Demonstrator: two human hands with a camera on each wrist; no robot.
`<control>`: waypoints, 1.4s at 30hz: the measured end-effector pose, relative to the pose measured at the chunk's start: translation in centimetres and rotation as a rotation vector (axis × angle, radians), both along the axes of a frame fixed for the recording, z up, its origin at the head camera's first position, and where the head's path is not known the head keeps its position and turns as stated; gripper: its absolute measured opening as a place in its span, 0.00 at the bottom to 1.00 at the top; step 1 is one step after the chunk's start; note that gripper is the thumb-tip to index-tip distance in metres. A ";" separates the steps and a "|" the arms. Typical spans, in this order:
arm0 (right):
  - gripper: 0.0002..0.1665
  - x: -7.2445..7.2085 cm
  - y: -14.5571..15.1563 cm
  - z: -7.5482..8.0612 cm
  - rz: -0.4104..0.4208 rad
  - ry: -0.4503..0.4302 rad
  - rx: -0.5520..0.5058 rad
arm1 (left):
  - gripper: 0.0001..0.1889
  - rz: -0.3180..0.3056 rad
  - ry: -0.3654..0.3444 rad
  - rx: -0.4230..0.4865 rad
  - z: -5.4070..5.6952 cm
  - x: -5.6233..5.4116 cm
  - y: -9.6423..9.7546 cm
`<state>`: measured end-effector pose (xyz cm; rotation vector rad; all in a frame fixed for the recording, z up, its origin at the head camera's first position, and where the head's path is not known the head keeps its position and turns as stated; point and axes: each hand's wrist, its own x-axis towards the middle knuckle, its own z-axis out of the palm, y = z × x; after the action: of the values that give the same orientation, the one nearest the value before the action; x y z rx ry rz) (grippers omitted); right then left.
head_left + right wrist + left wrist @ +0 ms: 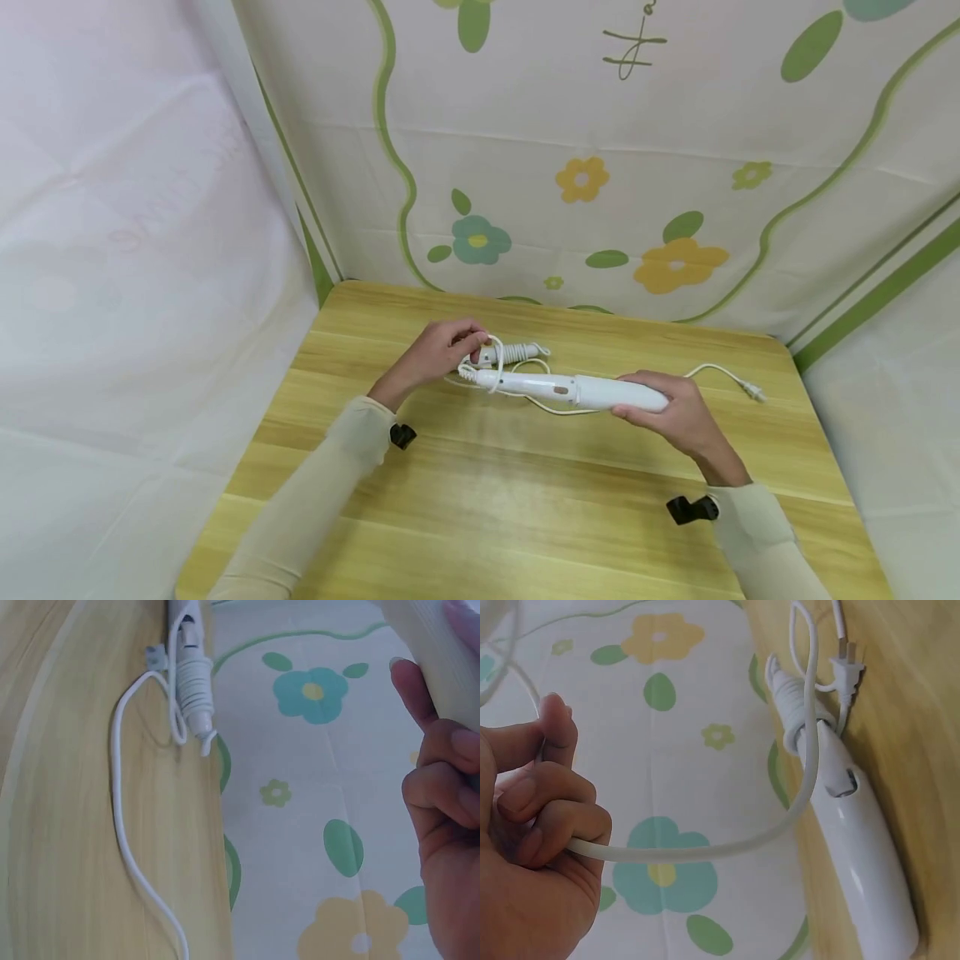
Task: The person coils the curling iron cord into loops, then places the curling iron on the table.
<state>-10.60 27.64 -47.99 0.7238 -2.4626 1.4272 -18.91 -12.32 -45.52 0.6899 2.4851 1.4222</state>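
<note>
My right hand (678, 412) grips the wide end of a long white wand-shaped electric appliance (536, 386), raised over the table; its exact kind is unclear. A small brownish patch marks its side, and a ribbed cord guard is at its left end. The fingers of my left hand (547, 832) curl round the white power cord (757, 844), which hangs in a loop. On the table behind lies a second white appliance (862, 847), its cord wound in a tight coil (517, 353) round one end. The right wrist view catches only part of the held appliance (435, 660).
Beside the coil lies a two-pin plug (846, 675). Another plug (752, 390) rests at the right on the wooden table (487, 508), with white cord running toward it. A flower-printed cloth (525, 100) stands behind the table, and plain white cloth hangs at the sides.
</note>
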 end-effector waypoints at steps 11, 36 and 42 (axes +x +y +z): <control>0.19 -0.2 -0.5 0.3 -0.254 -0.044 -0.073 | 0.15 -0.106 0.098 -0.120 0.2 2.3 1.8; 0.19 -0.4 0.4 -1.7 -0.205 0.034 0.204 | 0.06 -0.104 0.373 -0.280 2.4 3.5 1.4; 0.18 0.1 0.7 -1.4 -0.109 -0.053 0.203 | 0.05 -0.107 0.257 -0.153 2.1 2.8 1.1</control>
<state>-10.49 28.32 -49.38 0.5849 -2.6708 1.1848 -16.14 -11.21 -43.42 1.0120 2.6655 1.1553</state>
